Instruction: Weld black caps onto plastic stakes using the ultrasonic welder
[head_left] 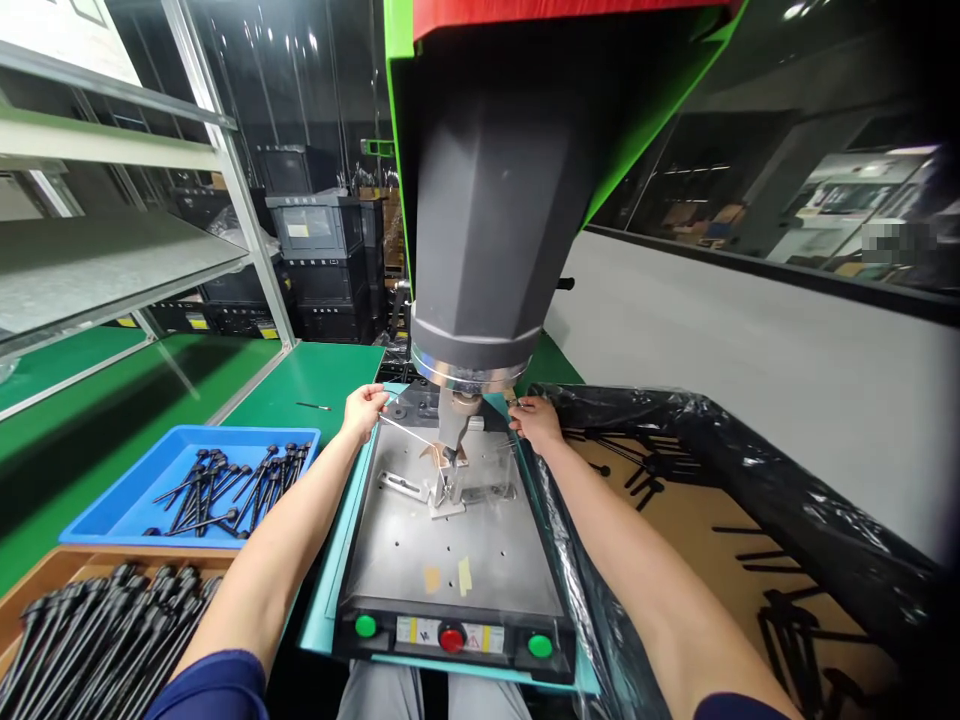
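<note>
Head view. The left hand (365,408) sits at 10 o'clock of the press plate (450,550), fingers pinched on the outer end of a thin rod (409,432). The rod slants toward 4 o'clock from the hand, and its far end meets the fixture (447,482) under the press head (480,250). The right hand (536,420) rests at 2 o'clock of the plate, at its rear edge, fingers curled. Whether it grips anything cannot be told.

A red button (451,638) sits at 6 o'clock on the front panel, between two green ones. A blue tray (112,510) of black rods lies at 9 o'clock. A plastic-lined carton (690,540) with scattered rods lies at 3 o'clock.
</note>
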